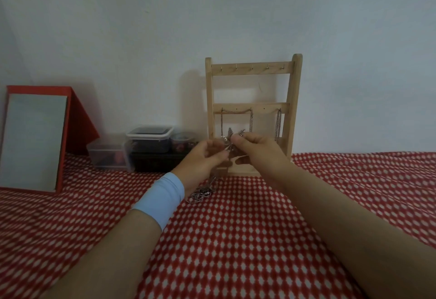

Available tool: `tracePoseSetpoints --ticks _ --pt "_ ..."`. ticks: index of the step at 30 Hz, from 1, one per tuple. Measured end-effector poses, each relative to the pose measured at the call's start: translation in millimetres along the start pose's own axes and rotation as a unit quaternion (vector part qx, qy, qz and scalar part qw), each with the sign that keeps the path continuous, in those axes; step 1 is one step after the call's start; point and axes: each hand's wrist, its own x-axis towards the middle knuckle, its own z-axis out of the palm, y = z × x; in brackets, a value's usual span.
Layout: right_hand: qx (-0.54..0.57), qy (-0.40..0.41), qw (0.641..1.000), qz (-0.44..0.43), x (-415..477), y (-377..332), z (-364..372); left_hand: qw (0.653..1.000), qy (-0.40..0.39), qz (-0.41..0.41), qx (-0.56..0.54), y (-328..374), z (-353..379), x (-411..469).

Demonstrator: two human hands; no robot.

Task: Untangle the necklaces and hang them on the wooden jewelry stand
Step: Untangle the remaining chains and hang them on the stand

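Note:
A wooden jewelry stand (252, 69) leans against the wall, with small hooks on its top and middle bars. Silver chains (251, 119) hang from the middle bar's hooks, and another chain (278, 124) hangs at the right. In front of the stand's lower part, my left hand (205, 157) and my right hand (257, 150) pinch a tangled silver necklace (230, 137) with leaf-like pendants between them. Its loose chain drops below my left hand and piles on the cloth (200, 193). A light-blue wristband sits on my left wrist.
The surface is covered by a red cloth with white dots (236, 239). Left of the stand lie clear plastic boxes (148, 139) with small items. A red-framed mirror (35, 138) leans at the far left. A plain wall rises behind.

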Motion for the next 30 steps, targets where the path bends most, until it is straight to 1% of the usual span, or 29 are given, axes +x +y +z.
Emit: tracePoseSetpoints --ticks 2,3,5,7,9,11,13,14,15,16,17,18,19,21,22,24,25,26,27,28,29,30 --pt "0.115 -0.005 0.993 0.029 1.0 -2.8 1.4 0.995 -0.078 -0.017 0.063 -1.2 -3.3 -3.3" --pt "0.165 -0.001 0.986 0.039 2.2 -3.9 1.0 0.987 -0.110 -0.016 0.114 0.7 -5.0 -5.8" --pt "0.226 0.018 0.973 0.048 4.1 -6.0 -2.1 0.967 -0.135 -0.021 0.216 6.9 -10.1 -9.6" --pt "0.233 0.035 0.970 0.055 6.0 -6.0 -7.2 0.957 -0.136 -0.038 0.253 13.2 -17.0 -10.0" --pt "0.199 0.046 0.977 0.060 6.0 -2.7 -9.6 0.952 -0.134 -0.059 0.271 21.0 -22.3 -11.1" --pt "0.128 0.056 0.989 0.047 5.7 1.8 -10.2 0.924 -0.133 -0.048 0.356 28.1 -29.9 -11.3" --pt "0.005 0.059 0.998 0.017 6.1 4.5 -10.9 0.903 -0.149 -0.055 0.399 31.8 -37.7 -12.4" --pt "-0.066 0.053 0.996 0.006 6.5 5.0 -12.7 0.895 -0.152 -0.065 0.414 33.4 -41.3 -13.7" --pt "-0.132 0.041 0.990 0.005 6.7 4.8 -15.0 0.885 -0.148 -0.070 0.435 34.1 -45.1 -14.3" --pt "-0.195 0.018 0.980 0.021 7.0 4.6 -17.6 0.876 -0.144 -0.072 0.455 35.4 -47.5 -15.4" --pt "-0.253 -0.015 0.966 0.050 6.7 4.3 -19.7 0.870 -0.144 -0.076 0.465 35.8 -48.8 -15.5" --pt "-0.321 -0.055 0.942 0.084 6.4 4.3 -21.0 0.869 -0.152 -0.081 0.463 36.0 -49.0 -15.8" --pt "-0.408 -0.095 0.902 0.109 5.9 3.2 -21.0 0.871 -0.162 -0.088 0.456 36.2 -47.0 -16.1" --pt "-0.571 -0.155 0.796 0.124 5.7 3.1 -19.8 0.878 -0.189 -0.104 0.427 34.6 -40.2 -17.0" --pt "-0.614 -0.163 0.762 0.128 5.2 2.4 -19.1 0.880 -0.197 -0.103 0.420 32.5 -36.7 -16.4" --pt "-0.659 -0.153 0.726 0.124 2.4 -3.9 -17.7 0.875 -0.198 -0.084 0.433 26.9 -31.5 -13.3" --pt "-0.686 -0.140 0.706 0.107 1.3 -7.3 -16.6 0.874 -0.196 -0.074 0.439 24.5 -29.9 -11.6" --pt "-0.700 -0.127 0.697 0.083 0.1 -9.0 -15.3 0.875 -0.193 -0.066 0.440 23.3 -28.5 -11.1" --pt "-0.696 -0.116 0.707 0.047 0.6 -8.0 -13.8 0.877 -0.190 -0.057 0.436 22.6 -26.6 -11.0" --pt "-0.660 -0.120 0.742 0.019 0.5 -6.8 -10.4 0.884 -0.190 -0.050 0.424 22.5 -24.3 -11.7" --pt "-0.585 -0.147 0.797 0.005 -1.0 -6.6 -6.0 0.896 -0.189 -0.050 0.399 22.8 -21.6 -13.0" --pt "-0.487 -0.189 0.852 0.016 -3.8 -6.5 -0.9 0.908 -0.184 -0.054 0.372 22.1 -19.3 -13.8"
